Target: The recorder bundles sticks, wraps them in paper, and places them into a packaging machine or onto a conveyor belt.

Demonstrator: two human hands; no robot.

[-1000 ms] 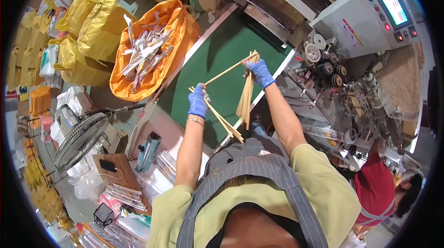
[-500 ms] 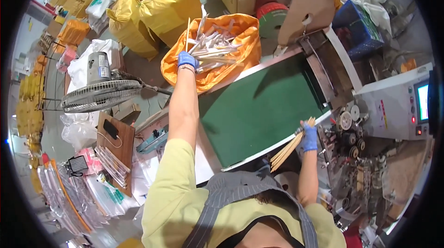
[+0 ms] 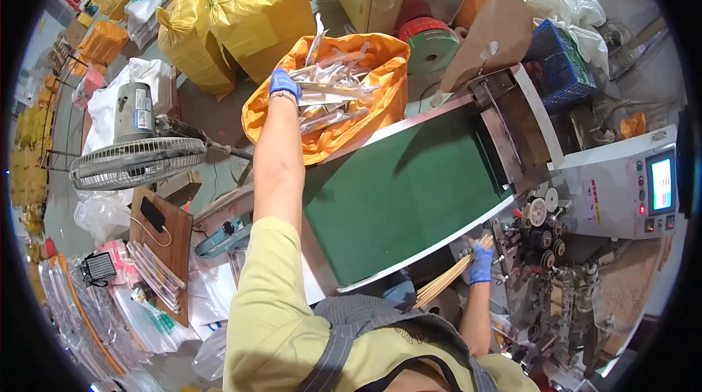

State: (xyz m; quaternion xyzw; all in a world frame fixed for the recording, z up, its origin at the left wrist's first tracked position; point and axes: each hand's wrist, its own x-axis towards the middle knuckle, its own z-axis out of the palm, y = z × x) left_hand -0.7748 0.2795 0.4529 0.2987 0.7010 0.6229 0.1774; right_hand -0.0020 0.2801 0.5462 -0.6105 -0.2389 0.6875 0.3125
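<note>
My left hand, in a blue fingerless glove, is stretched to the left rim of an orange plastic bag. The bag is filled with thin white paper-wrapped strips and pale wooden sticks. Those sticks run rightward out of my closed left hand; its fingertips are partly hidden. Low on the right, my right hand, gloved in blue as well, is wrapped round a bundle of chopsticks. The bundle slants down toward my apron, beside the near edge of a green conveyor belt.
Left of the belt stands a grey fan, close to my left arm. A machine with a lit screen and rollers is at the right. Yellow sacks stand behind the bag. A wooden board with a phone lies at left.
My left hand has sunk slightly lower at the bag's rim, and the upright stick beside it no longer shows. My right hand has dropped nearer my body with the bundle. The whole view has shifted.
</note>
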